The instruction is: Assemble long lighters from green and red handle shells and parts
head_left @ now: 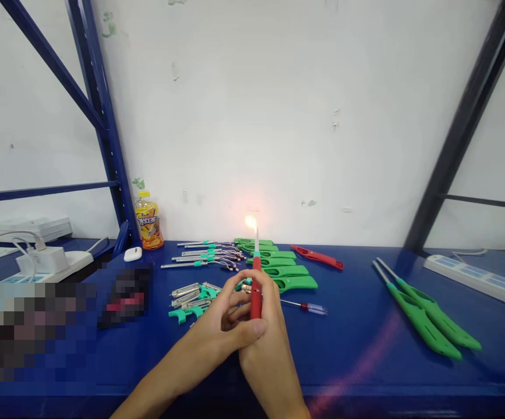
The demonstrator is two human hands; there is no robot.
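Note:
A red long-nosed lighter [256, 291] stands nearly upright between my two hands, its metal nozzle pointing up. At the nozzle's tip a bright flame [251, 222] burns, leaning a little left. My left hand [226, 326] is closed about the lighter's handle from the left, its thumb reaching across low down. My right hand [272, 317] wraps the same handle from the right. Part of the fingers is hidden behind the handle. Beyond the hands lie several green lighter shells [293, 283] and metal nozzles with wires [182, 265].
Left of my hands are metal parts [185, 291] and teal triggers [177, 315]. A screwdriver [313, 308] and a red shell [320, 258] lie right of centre. Two green lighters [422, 320] rest farther right, near a power strip [479, 279]. A drink bottle [148, 224] stands at back left.

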